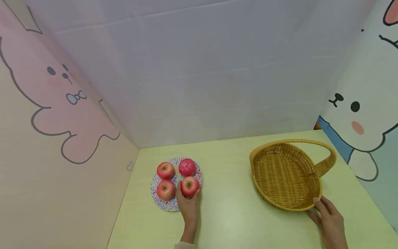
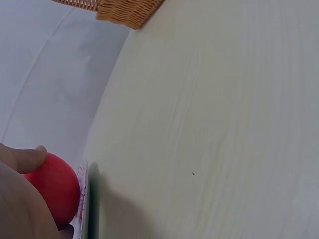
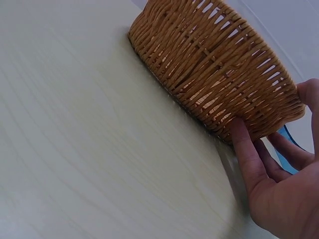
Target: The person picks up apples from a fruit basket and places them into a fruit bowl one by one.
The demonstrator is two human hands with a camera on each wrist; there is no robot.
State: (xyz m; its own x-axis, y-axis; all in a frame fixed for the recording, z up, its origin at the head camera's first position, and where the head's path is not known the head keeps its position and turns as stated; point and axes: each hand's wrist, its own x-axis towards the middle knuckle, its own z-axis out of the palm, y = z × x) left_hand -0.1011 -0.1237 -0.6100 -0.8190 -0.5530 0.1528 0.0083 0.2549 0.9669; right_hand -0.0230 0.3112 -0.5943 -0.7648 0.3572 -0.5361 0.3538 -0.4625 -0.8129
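My left hand (image 1: 188, 207) grips a red apple (image 1: 190, 185) at the near right of a round patterned plate (image 1: 159, 203), thumb and fingers on its sides. In the left wrist view, the apple (image 2: 56, 191) is partly hidden by the hand. Two more apples, a far one (image 1: 166, 170) and a near one (image 1: 166, 190), sit on the plate's left side. Behind the held apple lies a deep pink round fruit (image 1: 187, 167). My right hand (image 1: 331, 221) holds the near right edge of a wicker basket (image 1: 284, 180), its fingers against the woven wall (image 3: 214, 64).
The basket's tall handle (image 1: 324, 166) arches over its right side. Both stand on a pale yellow table (image 1: 227, 193). A light curtain wall (image 1: 217, 86) closes the back, and panels with cartoon animals stand left (image 1: 68, 121) and right (image 1: 367, 131).
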